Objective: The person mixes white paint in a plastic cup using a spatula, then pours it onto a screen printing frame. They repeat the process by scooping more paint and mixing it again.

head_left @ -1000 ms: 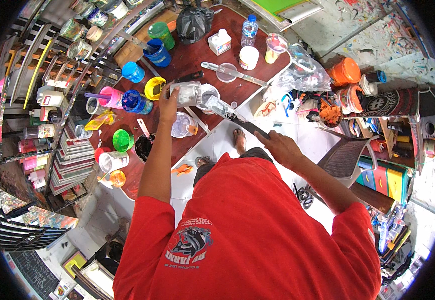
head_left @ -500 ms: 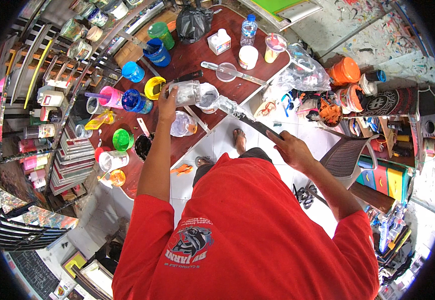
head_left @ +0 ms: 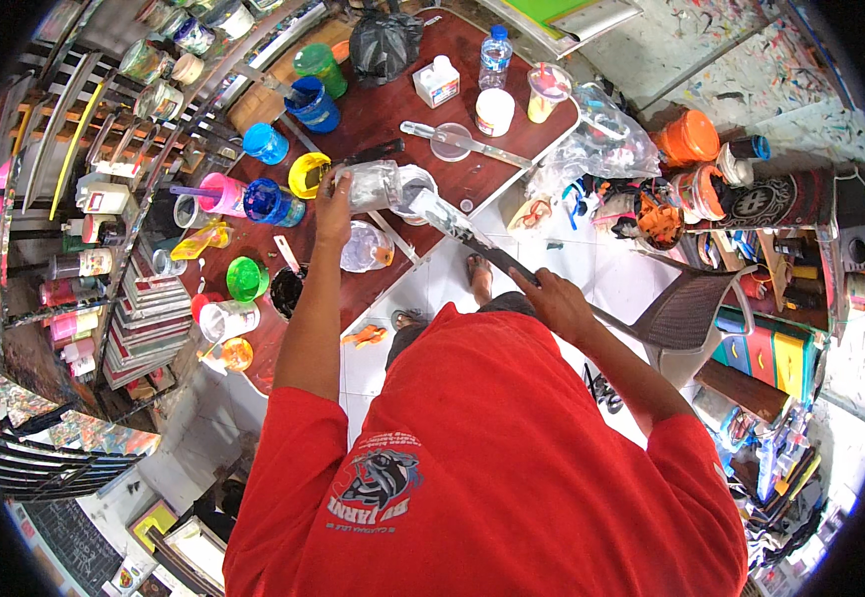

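My left hand is closed around a translucent plastic container smeared with white, held tilted over the table. Its mouth faces a white-lined tub right beside it. In my right hand is the dark handle of a long flat spatula. White paste coats the spatula's far end, which reaches the rim of the tub; whether it dips inside I cannot tell. Just below the tub stands another clear plastic tub with pale contents.
The dark red table carries a blue paint pot, a yellow pot, a green cup, a lidded drink cup and a water bottle. A chair stands at my right, shelves of paint at my left.
My right hand has drawn the spatula left and slightly down, bringing its pasted end to the tub's rim. The thick white clump on it looks thinner. My left hand has barely moved.
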### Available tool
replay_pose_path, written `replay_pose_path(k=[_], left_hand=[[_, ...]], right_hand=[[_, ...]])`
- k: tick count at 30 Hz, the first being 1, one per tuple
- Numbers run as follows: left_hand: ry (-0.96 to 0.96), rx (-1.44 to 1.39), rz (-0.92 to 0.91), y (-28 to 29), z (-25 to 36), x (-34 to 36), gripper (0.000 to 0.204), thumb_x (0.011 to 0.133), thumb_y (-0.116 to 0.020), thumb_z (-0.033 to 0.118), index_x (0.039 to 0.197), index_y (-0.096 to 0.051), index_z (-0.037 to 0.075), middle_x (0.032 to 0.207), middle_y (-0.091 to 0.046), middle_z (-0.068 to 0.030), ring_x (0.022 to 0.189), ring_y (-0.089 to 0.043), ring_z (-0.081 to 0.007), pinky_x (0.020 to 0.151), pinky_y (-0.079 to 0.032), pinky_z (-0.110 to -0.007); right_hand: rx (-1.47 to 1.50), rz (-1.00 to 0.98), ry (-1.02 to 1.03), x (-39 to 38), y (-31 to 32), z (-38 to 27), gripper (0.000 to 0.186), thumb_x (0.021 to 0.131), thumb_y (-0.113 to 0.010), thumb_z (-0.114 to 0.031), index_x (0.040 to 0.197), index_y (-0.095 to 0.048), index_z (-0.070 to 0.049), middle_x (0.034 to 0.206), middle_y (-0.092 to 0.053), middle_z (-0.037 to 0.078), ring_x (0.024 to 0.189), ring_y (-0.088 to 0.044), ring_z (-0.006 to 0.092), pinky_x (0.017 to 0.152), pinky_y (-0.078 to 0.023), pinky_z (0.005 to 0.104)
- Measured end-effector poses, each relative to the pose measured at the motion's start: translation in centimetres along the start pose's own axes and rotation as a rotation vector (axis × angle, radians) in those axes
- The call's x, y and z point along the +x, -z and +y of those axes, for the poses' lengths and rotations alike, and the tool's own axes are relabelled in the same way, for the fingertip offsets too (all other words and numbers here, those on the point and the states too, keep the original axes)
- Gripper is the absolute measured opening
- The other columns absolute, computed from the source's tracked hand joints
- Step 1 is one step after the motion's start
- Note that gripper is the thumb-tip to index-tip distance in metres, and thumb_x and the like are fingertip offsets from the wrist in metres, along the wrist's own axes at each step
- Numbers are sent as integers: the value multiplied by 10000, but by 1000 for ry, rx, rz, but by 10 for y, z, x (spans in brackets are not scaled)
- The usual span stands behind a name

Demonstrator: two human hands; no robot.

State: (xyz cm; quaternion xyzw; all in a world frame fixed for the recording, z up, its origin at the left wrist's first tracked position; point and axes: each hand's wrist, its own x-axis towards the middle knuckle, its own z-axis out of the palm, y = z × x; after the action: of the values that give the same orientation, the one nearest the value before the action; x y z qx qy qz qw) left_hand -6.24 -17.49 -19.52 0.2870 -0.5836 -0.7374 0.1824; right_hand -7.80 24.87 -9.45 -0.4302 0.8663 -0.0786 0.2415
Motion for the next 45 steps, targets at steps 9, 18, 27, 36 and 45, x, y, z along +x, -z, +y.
replay_pose_path(k=[9,18,27,36,45], left_hand=[[70,-92,-23,3,1,2,419,969,-571,278,1307,-512,37,1192,-575,-103,1051,-598,-221,893,-516,-376],[134,-198,-127,18,-10,9,368,985,-523,310,1258,-538,63,1127,-620,-92,1009,-629,-223,866,-539,-405],[331,-392,-200,23,-15,18,362,997,-501,363,1220,-557,82,1164,-639,-88,1054,-633,-256,911,-517,-462],[471,-361,-246,5,32,10,492,993,-481,437,1330,-501,79,1270,-598,-112,1162,-584,-273,985,-472,-496],[242,-531,-277,5,24,17,556,985,-501,430,1400,-434,65,1325,-558,-118,1216,-542,-279,1046,-424,-469]], right_hand=[[227,80,-68,-31,22,12,535,934,-549,-145,1450,-414,-174,947,-558,136,849,-607,320,727,-507,425],[862,115,-94,7,42,13,406,961,-549,-94,1366,-528,-103,1278,-617,167,1096,-627,229,946,-479,360],[253,196,392,77,105,37,413,930,-553,-169,1342,-550,-135,939,-659,155,858,-650,345,763,-521,442],[-454,210,509,143,161,-1,426,872,-536,-159,1296,-574,-139,899,-678,161,710,-687,289,585,-557,404],[114,122,330,150,156,8,309,888,-533,-150,1179,-629,-116,839,-665,195,801,-666,367,712,-552,434]])
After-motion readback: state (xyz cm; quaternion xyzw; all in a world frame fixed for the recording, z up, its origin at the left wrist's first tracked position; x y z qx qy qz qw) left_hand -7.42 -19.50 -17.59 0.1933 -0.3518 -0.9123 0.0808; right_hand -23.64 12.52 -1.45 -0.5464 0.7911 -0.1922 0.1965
